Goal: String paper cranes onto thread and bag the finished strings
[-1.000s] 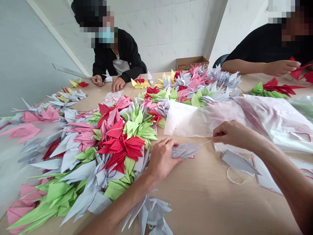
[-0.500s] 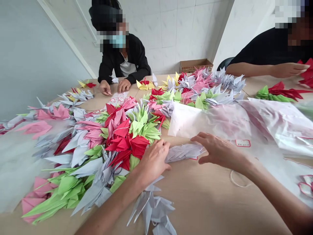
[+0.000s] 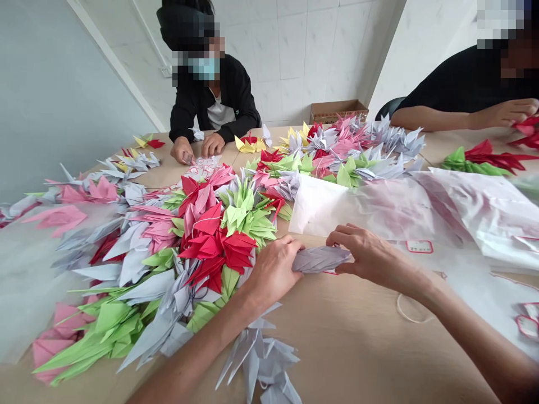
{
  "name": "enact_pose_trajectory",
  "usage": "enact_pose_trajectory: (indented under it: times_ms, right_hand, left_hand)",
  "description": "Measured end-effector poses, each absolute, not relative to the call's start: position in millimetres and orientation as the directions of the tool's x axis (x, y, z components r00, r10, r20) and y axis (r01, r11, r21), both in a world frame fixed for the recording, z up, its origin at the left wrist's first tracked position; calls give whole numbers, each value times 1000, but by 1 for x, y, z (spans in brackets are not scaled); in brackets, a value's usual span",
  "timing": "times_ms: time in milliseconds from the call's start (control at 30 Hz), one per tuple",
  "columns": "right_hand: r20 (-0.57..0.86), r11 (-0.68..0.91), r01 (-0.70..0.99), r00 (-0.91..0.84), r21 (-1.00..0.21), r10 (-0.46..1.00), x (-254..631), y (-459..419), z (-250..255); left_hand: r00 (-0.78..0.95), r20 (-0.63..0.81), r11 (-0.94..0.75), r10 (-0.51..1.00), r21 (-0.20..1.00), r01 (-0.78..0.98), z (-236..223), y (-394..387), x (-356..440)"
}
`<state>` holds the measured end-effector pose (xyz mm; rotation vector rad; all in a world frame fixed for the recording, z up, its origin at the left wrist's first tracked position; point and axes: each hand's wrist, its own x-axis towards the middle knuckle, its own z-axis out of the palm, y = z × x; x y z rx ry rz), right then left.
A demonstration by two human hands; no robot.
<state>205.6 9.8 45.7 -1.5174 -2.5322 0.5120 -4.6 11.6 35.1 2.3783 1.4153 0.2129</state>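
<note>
Between my two hands lies a compact row of pale grey folded paper cranes (image 3: 320, 260), pressed together on the table. My left hand (image 3: 275, 268) grips its left end, fingers behind and thumb in front. The right end is pinched by my right hand (image 3: 368, 255), with the thumb below and the fingers over the top. A bit of red-edged label peeks out beneath the row. Close to my left hand, a heap of red paper cranes (image 3: 219, 247) lies on other folded cranes. More grey cranes (image 3: 265, 359) on a string rest below my left wrist.
Pink, green and grey cranes (image 3: 122, 331) cover the table's left side. A translucent plastic bag (image 3: 455, 196) lies at the right, near a loop of white string (image 3: 410, 311). Two co-workers sit across the table, hands on paper pieces. A cardboard box (image 3: 339, 109) stands behind.
My right hand has let go of the thread it was pulling and come left onto the row's right end. A single grey crane at the right is no longer seen there. Both hands have closed in.
</note>
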Motion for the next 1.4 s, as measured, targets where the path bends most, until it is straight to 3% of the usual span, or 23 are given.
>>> enact_pose_trajectory:
  times_ms: [300,533,667,833,1000,1133,1267,1400]
  right_hand:
    - [51,502,794,-518,-343,854,212,12,43]
    - [138,584,763,-569,-277,810,199,6,55]
    - [159,619,735,-600,-277,784,195,4,55]
    - [154,614,735,-597,-287,787,197,4,55]
    - [96,496,744,-511,-448,854,218,6,55]
    - [-119,330,731,-488,-598,865,233,15,55]
    - [-308,155,654,-535,-740,786,240,24,58]
    - [-293,10,535,-477,-844,828,249,25,64]
  left_hand:
    - [483,-67,-357,873,585,728,42,15,-7]
    - [516,-329,25,791,860,509,37,30,-17]
    - [507,-359,174,783,910,375,29,30,-14]
    - [471,-337,174,816,918,356,31,28,-11]
    - [466,-254,38,848,905,424,39,28,-13]
    - [506,-211,-20,836,911,413,44,27,-15]
    - [519,-229,10,823,920,392,46,29,-16]
    - [545,-242,36,803,932,361,46,30,-16]
